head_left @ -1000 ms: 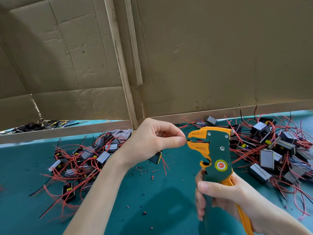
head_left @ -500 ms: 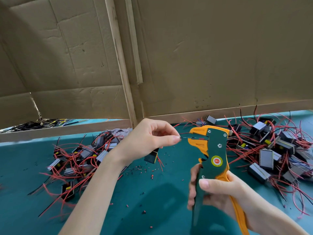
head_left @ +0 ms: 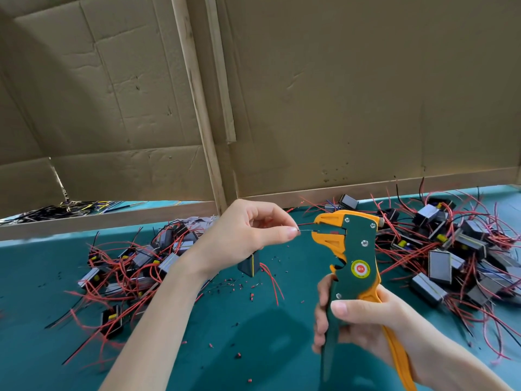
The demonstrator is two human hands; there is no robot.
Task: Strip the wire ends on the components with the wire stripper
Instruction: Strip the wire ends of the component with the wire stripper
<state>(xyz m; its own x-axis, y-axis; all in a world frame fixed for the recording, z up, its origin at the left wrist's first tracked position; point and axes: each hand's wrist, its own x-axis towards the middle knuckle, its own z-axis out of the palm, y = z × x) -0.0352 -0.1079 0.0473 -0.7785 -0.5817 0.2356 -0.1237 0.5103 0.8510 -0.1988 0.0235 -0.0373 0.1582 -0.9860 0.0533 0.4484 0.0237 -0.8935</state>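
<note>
My right hand [head_left: 363,320] grips the handles of a green and orange wire stripper [head_left: 351,249], held upright with its jaws pointing left. My left hand [head_left: 248,232] pinches a thin wire [head_left: 307,230] between thumb and forefinger, and the wire's end lies in the stripper's jaws. A small dark component [head_left: 250,263] with red leads hangs below my left hand on that wire.
A pile of components with red wires [head_left: 132,266] lies on the teal table [head_left: 225,348] at left, a larger pile [head_left: 456,249] at right. Bits of stripped insulation [head_left: 238,286] dot the middle. Cardboard walls [head_left: 338,108] close the back.
My left hand has drawn back a little to the left, so a short length of wire shows between fingertips and jaws. The stripper's handles have spread apart.
</note>
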